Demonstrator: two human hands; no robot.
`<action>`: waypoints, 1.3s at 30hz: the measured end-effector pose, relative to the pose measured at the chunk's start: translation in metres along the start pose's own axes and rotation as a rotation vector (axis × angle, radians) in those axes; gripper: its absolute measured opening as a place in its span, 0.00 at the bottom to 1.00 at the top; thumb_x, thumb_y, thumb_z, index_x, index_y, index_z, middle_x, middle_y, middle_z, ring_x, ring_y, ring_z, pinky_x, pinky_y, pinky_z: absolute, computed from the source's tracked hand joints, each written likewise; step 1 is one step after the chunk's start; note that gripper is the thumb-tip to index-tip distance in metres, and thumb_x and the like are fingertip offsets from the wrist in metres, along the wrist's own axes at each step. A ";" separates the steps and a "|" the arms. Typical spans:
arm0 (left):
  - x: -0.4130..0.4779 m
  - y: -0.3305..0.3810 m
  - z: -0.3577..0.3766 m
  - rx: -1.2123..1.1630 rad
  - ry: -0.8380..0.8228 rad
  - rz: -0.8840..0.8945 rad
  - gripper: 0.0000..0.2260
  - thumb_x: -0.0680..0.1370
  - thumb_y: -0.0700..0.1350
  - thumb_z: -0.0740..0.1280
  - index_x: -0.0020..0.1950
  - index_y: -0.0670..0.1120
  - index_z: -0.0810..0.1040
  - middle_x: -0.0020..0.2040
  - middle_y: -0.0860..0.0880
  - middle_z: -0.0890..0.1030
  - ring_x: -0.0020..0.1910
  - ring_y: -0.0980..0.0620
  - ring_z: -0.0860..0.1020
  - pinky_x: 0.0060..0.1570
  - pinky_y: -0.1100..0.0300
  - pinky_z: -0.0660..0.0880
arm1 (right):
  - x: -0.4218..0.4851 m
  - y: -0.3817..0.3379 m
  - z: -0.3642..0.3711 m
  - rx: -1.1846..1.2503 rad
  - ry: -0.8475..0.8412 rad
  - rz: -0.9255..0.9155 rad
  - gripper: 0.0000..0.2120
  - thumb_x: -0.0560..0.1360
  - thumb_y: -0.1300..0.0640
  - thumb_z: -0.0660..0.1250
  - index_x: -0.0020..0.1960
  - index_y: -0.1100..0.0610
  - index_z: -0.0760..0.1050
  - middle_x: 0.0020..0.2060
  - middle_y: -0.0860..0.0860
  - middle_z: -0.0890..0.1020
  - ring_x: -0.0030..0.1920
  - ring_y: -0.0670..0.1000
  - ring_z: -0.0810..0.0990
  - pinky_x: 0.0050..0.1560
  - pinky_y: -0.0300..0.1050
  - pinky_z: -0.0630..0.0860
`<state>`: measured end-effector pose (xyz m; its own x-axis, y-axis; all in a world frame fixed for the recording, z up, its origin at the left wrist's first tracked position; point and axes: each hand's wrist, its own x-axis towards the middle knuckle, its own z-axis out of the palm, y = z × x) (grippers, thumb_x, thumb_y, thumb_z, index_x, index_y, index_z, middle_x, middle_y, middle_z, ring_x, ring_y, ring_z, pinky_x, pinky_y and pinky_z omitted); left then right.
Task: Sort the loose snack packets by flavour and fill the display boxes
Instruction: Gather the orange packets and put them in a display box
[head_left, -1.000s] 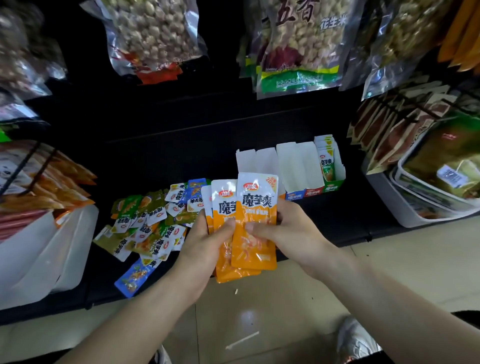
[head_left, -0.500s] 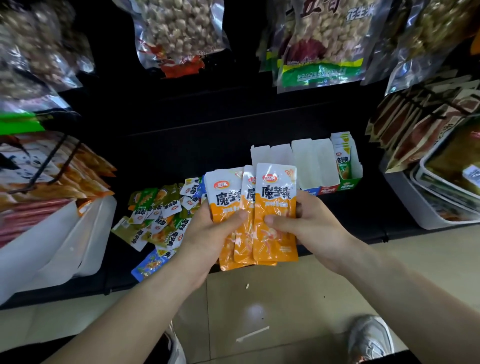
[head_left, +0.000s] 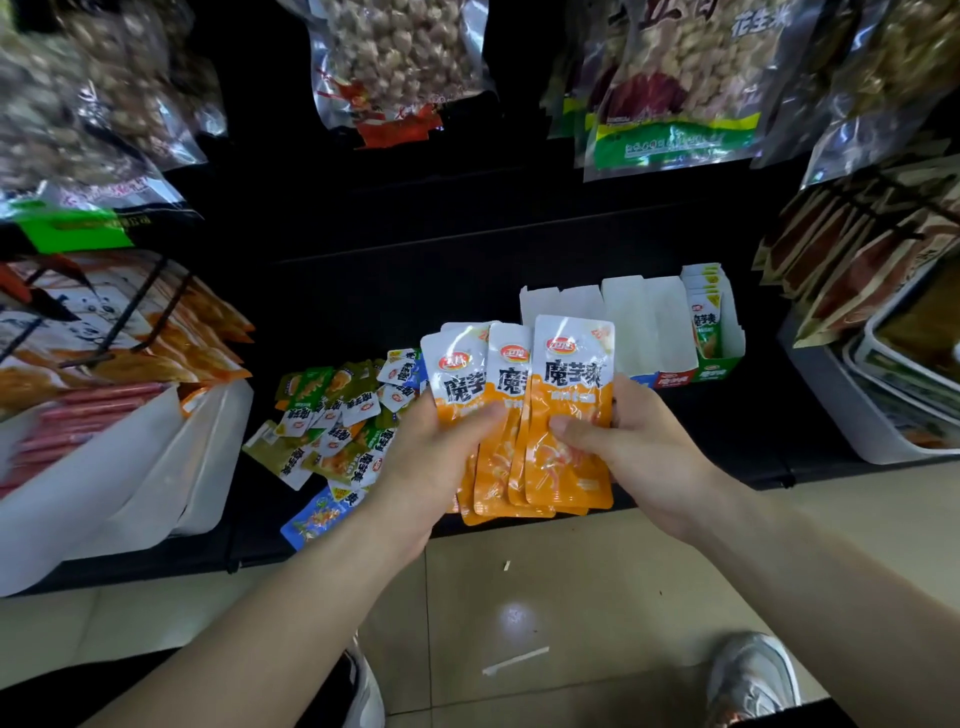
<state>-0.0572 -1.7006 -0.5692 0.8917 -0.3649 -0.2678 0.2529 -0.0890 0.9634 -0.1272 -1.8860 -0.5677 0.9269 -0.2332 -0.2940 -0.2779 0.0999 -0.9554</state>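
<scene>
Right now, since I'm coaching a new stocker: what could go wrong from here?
1. The orange packets are fanned loosely between the left hand and right hand; they could slip and drop to the floor.
2. The blue packet lies at the front edge of the shelf; a nudge might knock it off.
3. The display boxes in view show blue, red and green fronts, none orange, so a wrong-box mix-up seems possible.

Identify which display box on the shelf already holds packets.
The green-fronted box at the row's right end: green packets stand in it, while the red-fronted box and blue-fronted box beside it show only bare white walls.
</scene>
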 end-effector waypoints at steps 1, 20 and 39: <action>0.001 0.000 0.000 -0.030 0.025 -0.044 0.07 0.77 0.47 0.72 0.55 0.52 0.81 0.48 0.52 0.87 0.48 0.51 0.86 0.49 0.49 0.82 | 0.001 0.000 -0.001 0.001 0.020 0.000 0.17 0.77 0.57 0.73 0.63 0.49 0.75 0.52 0.47 0.86 0.53 0.51 0.86 0.57 0.62 0.81; -0.008 0.002 0.001 0.076 -0.109 0.054 0.07 0.84 0.48 0.61 0.48 0.59 0.72 0.34 0.73 0.79 0.35 0.77 0.77 0.27 0.80 0.69 | 0.004 0.000 0.010 -0.063 -0.027 -0.019 0.15 0.78 0.55 0.72 0.62 0.46 0.74 0.52 0.45 0.86 0.52 0.47 0.86 0.56 0.57 0.82; 0.023 -0.026 0.059 0.283 -0.160 -0.043 0.22 0.77 0.43 0.74 0.61 0.66 0.71 0.56 0.58 0.84 0.57 0.54 0.82 0.55 0.51 0.80 | 0.013 0.008 -0.005 -0.268 -0.001 0.146 0.22 0.83 0.44 0.57 0.74 0.51 0.64 0.62 0.49 0.79 0.61 0.51 0.78 0.65 0.54 0.74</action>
<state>-0.0656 -1.7609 -0.5995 0.8067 -0.4938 -0.3248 0.1550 -0.3535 0.9225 -0.1183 -1.8927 -0.5789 0.8727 -0.2338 -0.4286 -0.4644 -0.1268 -0.8765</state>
